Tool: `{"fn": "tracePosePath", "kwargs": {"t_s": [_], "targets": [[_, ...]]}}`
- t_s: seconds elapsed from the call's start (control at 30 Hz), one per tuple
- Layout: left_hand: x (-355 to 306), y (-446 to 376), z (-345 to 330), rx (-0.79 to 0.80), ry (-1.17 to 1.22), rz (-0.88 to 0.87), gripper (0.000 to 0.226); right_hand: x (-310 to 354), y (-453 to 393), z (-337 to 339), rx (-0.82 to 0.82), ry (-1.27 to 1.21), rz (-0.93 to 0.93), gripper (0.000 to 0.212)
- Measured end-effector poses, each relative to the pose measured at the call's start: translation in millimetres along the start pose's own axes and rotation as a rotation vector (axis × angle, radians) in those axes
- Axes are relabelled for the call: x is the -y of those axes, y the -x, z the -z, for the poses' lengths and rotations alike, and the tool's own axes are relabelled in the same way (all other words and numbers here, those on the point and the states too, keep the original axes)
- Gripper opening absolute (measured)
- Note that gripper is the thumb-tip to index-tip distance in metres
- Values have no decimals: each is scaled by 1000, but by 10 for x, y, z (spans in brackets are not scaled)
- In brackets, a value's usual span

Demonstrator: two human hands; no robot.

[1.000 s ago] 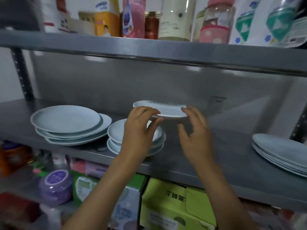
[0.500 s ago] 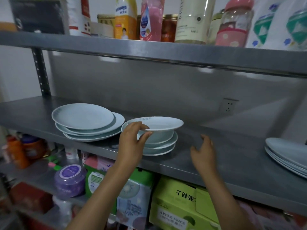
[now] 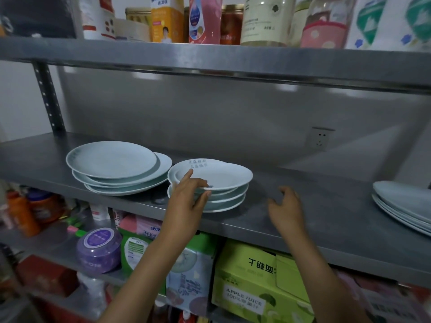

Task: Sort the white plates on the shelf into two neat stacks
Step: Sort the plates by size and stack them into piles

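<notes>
On the shelf edge (image 3: pixel 303 231) nearest me, my right hand (image 3: pixel 285 209) hovers w/ fingers loosely spread, holding nothing. Left hand (image 3: pixel 189 197) pinches the near rim of the top small plate (image 3: pixel 217 174), thumb under, fingers over, seated on the small stack (image 3: pixel 219 199) mid-shelf. I'd judge it rigid, glazed, slick, chippable, so grip by the rim. Behind-left sits the big-plate stack (image 3: pixel 112 159), untidy; more plates (image 3: pixel 405 203) far right.

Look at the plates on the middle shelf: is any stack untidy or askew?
Yes. The large stack at left is fanned out, its plates offset rightward. The top small plate, pinched by the left hand, sits off-centre on its stack.
</notes>
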State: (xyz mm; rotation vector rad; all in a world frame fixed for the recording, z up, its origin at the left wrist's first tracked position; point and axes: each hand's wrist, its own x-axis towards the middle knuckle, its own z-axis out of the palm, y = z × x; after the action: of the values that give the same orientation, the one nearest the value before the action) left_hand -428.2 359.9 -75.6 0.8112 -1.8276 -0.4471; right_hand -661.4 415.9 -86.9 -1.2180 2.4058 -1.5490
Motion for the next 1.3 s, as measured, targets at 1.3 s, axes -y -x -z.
{"fn": "tracePosePath", "kwargs": {"t_s": [1.3], "targets": [[-1833,218,-2825,514,24,-464,55,-1588,-293,2449,-252,677,-78,38]]}}
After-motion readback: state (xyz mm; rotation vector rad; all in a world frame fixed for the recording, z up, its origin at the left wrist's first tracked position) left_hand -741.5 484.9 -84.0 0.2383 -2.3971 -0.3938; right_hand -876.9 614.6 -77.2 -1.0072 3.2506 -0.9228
